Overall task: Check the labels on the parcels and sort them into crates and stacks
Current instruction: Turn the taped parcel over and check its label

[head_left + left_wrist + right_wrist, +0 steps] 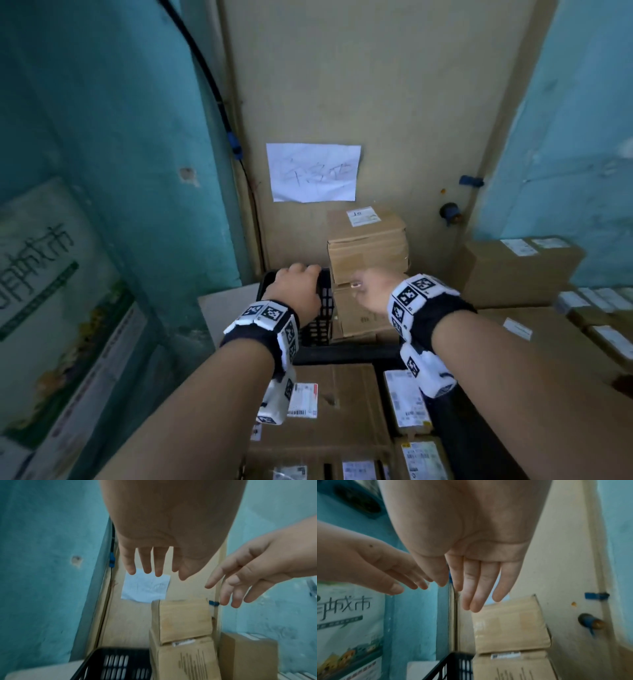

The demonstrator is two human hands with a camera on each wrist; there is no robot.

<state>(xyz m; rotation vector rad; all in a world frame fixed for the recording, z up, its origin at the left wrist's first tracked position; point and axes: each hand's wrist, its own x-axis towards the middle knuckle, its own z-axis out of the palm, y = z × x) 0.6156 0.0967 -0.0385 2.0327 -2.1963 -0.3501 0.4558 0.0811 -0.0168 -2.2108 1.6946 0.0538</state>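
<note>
Two brown cardboard parcels stand stacked in a black plastic crate (318,325) against a beige door. The upper parcel (366,246) carries a white label on top; the lower parcel (359,318) sits under it. Both hands hover in front of the stack with straight, empty fingers. My left hand (298,284) is above the crate's left rim, and my right hand (370,291) is just in front of the parcels. The left wrist view shows my left hand (154,561) above the upper parcel (185,619). In the right wrist view my right hand (474,588) hangs over that parcel (510,626).
Several labelled cardboard parcels (329,404) lie in the foreground and at the right (520,270). A white handwritten paper sheet (313,173) is stuck on the door. Teal walls flank it, with a printed poster board (51,291) leaning at the left.
</note>
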